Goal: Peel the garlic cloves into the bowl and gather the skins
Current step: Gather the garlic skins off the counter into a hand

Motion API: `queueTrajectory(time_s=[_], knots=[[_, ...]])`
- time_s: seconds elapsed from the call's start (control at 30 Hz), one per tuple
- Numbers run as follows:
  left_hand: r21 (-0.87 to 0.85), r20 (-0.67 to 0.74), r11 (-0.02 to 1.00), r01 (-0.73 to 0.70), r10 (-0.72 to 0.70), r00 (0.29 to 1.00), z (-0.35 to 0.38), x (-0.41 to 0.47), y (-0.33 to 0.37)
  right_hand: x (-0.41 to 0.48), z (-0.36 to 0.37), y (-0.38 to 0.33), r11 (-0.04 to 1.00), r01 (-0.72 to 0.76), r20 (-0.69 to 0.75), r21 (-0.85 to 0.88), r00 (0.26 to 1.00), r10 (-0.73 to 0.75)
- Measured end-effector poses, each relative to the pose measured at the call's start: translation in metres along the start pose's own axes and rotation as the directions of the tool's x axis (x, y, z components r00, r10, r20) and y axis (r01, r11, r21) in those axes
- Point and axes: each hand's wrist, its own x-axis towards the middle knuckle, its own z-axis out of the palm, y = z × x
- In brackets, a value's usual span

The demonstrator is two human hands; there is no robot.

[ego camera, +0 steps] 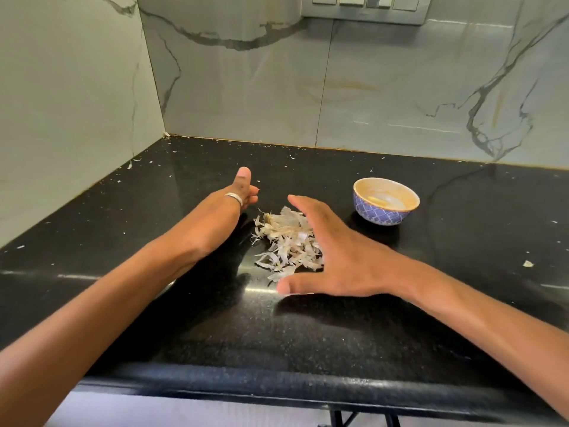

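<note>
Flanking the pile of garlic skins [284, 238] with both hands, I hold my left hand [226, 211] on its edge, thumb pointing up and fingers stretched straight ahead, gripping nothing. A silver ring [234, 197] sits on one of its fingers. This hand is just to the left of the pile, with a narrow strip of dark counter showing between them. Its little-finger side is down at the black countertop [308, 349], though I cannot tell whether it actually touches.

My right hand [334, 252] is palm down on the other side, fingers spread and relaxed, thumb reaching left along the near edge of the pile. It holds nothing. It covers the right margin of the skins, and I cannot tell whether the fingers press on them or only hover above.

The skins lie in one loose heap of pale, papery curls in the middle of the counter, between my two hands. To the right of my right hand stands the bowl [381, 216], small, blue with a white lattice pattern and a tan rim, upright and apart from the pile. Inside it, at the bottom, lie the pale peeled garlic cloves [383, 201]; how many I cannot tell.

A few stray flakes [528, 263] are scattered over the countertop, some far right and some toward the back left corner. Behind the counter rises a veined marble wall [261, 87] with a switch plate [366, 7] at the top.
</note>
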Motion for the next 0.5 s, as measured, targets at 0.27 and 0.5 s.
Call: queueTrajectory(time_s=[0.27, 0.5], knots=[[-0.005, -0.032, 0.998, -0.063, 0.063, 0.997, 0.003, -0.002, -0.013, 0.03, 0.009, -0.006, 1.0, 0.03, -0.132, -0.001, 0.991, -0.03], [0.005, -0.043, 0.998, -0.064, 0.064, 0.997, 0.002, -0.003, -0.013, 0.049, 0.015, -0.008, 0.962, 0.059, -0.143, -0.266, 0.985, -0.1]])
